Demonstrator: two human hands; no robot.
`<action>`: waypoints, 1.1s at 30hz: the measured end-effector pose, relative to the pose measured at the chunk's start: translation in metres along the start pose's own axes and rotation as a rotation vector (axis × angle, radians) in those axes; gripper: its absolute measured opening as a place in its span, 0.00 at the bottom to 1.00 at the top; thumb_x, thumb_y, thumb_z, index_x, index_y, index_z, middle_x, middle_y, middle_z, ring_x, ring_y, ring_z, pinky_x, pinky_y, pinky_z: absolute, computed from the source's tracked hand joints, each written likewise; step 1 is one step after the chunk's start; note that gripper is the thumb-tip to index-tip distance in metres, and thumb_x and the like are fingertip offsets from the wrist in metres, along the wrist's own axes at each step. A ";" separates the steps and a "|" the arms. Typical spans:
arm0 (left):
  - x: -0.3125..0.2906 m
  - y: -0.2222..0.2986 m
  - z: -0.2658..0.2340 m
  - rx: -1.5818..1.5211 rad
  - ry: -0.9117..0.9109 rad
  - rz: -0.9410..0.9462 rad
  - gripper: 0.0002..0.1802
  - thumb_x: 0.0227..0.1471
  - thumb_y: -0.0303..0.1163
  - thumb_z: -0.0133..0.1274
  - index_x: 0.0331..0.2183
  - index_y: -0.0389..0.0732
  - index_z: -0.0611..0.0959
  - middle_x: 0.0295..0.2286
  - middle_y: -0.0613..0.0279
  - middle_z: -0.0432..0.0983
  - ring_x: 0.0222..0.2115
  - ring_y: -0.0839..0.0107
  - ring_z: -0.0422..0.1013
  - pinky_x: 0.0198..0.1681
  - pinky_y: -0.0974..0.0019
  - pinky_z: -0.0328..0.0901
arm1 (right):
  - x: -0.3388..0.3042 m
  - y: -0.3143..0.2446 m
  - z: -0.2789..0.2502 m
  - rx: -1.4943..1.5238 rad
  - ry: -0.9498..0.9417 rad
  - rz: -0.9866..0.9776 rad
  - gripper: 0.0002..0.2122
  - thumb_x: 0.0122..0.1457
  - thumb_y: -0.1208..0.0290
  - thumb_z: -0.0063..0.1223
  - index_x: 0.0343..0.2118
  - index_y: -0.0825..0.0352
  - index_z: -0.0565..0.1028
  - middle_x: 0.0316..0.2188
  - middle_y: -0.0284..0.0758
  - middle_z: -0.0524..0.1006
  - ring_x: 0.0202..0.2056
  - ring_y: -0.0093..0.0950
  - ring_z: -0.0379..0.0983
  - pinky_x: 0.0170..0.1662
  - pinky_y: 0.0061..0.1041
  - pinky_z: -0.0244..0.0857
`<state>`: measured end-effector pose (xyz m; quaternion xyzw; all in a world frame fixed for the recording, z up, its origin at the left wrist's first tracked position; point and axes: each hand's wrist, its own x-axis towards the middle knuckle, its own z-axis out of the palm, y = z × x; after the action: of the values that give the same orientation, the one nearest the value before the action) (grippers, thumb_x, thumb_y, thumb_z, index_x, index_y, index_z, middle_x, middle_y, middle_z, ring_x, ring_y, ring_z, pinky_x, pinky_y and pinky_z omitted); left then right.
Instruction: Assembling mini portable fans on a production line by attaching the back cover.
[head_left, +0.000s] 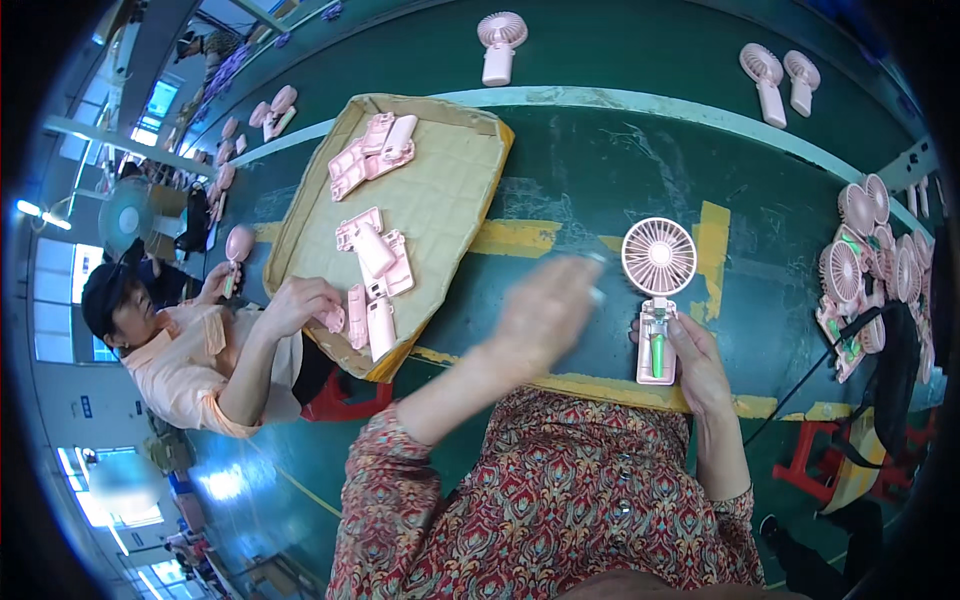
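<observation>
Pink ribbed-grille fan (659, 262) has its boxy plastic handle (657, 373) gripped by right fingers (686, 342); blurred left fingers (572, 278), grip unclear.

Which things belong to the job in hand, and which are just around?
Likely in use:
open-handled pink fan in right hand
green part inside
pink casing parts in cardboard tray

Likely just around:
red stools
large background fan
</observation>
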<state>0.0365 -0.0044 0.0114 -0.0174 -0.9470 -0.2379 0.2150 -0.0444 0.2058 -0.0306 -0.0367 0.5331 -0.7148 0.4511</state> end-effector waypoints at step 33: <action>-0.009 0.056 0.009 -0.484 -0.275 -0.577 0.31 0.39 0.24 0.56 0.47 0.26 0.66 0.37 0.43 0.74 0.36 0.59 0.74 0.40 0.63 0.69 | 0.002 0.018 0.016 0.160 0.148 -0.111 0.15 0.64 0.66 0.38 0.49 0.70 0.66 0.38 0.32 0.72 0.39 0.17 0.68 0.42 0.17 0.65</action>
<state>0.0487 0.0501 0.0250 0.1675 -0.8495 -0.5003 0.0003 -0.0261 0.1918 -0.0392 0.0228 0.5032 -0.7797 0.3719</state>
